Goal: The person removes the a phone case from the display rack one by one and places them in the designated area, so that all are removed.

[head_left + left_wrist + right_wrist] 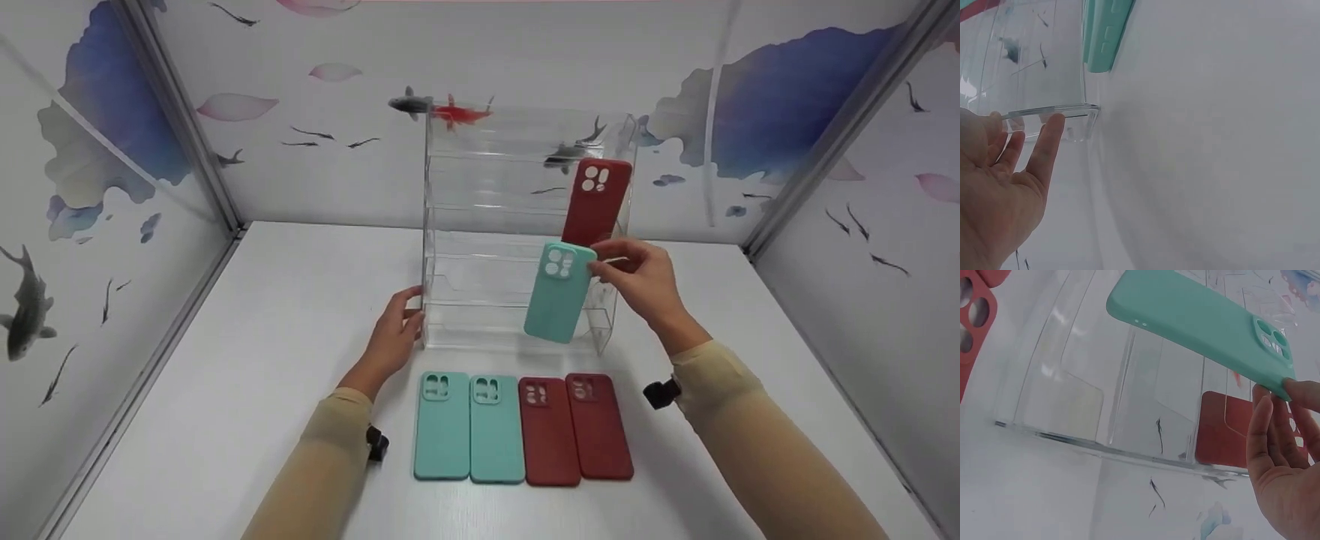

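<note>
Between thumb and fingers my right hand [637, 277] pinches a mint-green phone case [559, 300] by its upper right corner, in front of a clear tiered acrylic rack [495, 304]. In the right wrist view the case [1196, 320] is tilted, its camera cutouts near my fingers. Behind it a red phone case [598, 199] stands in the rack's right part. My left hand [394, 334] rests against the rack's left side; the left wrist view shows its fingers [1047, 149] extended along the clear edge.
On the white table before the rack lie two mint-green cases [442, 435] [498, 439] and two red cases [551, 442] [602, 435], side by side in a row. Printed panels with fish and petals [330, 180] enclose the table at the back and sides.
</note>
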Demonstrator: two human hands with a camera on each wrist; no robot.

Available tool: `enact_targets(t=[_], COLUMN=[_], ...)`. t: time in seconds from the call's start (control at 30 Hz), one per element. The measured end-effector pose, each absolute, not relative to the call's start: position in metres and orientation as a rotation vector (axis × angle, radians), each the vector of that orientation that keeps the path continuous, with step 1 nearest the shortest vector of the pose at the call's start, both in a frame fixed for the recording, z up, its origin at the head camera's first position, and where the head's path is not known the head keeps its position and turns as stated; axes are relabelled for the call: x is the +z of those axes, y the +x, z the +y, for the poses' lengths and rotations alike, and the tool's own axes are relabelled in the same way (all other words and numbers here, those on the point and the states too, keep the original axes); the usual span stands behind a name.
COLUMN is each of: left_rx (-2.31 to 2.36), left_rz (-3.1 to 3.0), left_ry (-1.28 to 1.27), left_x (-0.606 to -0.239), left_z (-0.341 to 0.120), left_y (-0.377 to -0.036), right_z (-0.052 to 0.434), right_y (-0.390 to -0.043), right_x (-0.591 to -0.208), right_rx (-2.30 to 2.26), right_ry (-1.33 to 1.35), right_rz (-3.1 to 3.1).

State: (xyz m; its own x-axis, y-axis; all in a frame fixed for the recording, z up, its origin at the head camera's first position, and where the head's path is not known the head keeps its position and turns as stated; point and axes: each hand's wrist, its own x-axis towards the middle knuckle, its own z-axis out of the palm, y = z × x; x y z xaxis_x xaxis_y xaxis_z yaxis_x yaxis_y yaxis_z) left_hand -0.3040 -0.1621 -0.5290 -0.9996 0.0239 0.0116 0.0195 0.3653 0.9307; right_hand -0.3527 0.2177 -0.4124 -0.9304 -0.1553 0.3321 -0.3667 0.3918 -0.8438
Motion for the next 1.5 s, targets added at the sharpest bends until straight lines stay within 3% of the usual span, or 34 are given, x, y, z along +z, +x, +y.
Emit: enact_targets(t=[1.07,1.5], left_rx=[1.752,1.762], left_rz=[2.576,2.578], left_ry=[0.035,0.044], left_x=[-0.527,-0.527], left_z=[-0.158,-0.162], left_y=[-0.304,-0.303], right_z=[0.347,0.371], right_y=[-0.329,-0.320], right_x=[-0.439,-0.478], right_rx=[1.595,1.601], right_ry=[0.175,0.147], right_rz=[-3.021,-3.181])
